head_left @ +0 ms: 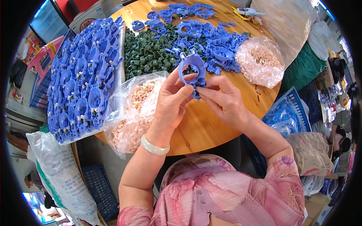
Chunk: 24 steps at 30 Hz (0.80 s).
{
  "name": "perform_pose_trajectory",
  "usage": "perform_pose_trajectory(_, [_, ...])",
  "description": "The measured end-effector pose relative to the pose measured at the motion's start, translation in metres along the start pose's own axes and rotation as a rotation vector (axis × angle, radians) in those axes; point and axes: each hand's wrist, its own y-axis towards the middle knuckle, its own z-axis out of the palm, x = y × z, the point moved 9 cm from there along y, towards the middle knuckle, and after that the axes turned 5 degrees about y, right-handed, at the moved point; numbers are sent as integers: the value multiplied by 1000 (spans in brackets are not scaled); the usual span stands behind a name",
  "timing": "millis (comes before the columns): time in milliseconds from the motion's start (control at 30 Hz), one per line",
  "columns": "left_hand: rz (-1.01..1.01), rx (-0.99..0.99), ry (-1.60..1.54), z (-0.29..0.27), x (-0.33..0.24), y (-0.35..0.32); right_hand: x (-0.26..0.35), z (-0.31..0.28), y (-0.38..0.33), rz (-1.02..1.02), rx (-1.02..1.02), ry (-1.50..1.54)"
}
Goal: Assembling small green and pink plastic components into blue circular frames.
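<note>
Over the near part of the table, my left hand (174, 96) grips a blue molded plastic part (202, 67) with a round ring, held upright, ring at the top. The fingers of my right hand (222, 96) are pinched together at its lower right edge; whether a small piece is between them is hidden. Behind the part lie a heap of dark green small plastic pieces (149, 52) and a pile of loose blue plastic parts (222, 47). Beside my left wrist, a clear plastic bag (113, 107) lies open with small pale pink pieces (138, 116).
Rows of blue parts with small pieces fitted (81, 75) cover a white board at left. Another bag of pale pink pieces (260, 60) rests on the right of the round wooden table (203, 128). Scissors with yellow handles (241, 14) lie at the far edge. Sacks (62, 173) stand around.
</note>
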Motion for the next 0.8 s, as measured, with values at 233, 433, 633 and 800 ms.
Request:
perform_pose_trajectory(233, [-78,53,-56,5,4,-1,11,-5,2,-19,50,-69])
perform_pose_trajectory(433, [-149,-20,-115,-7,18,1,9,-6,20,71,90,-26])
perform_pose_trajectory(633, [-25,6,-93,-19,39,7,38,31,66,-87,269,80])
perform_pose_trajectory(800, [-58,-90,-162,-26,46,-7,37,134,83,-167,711,-145])
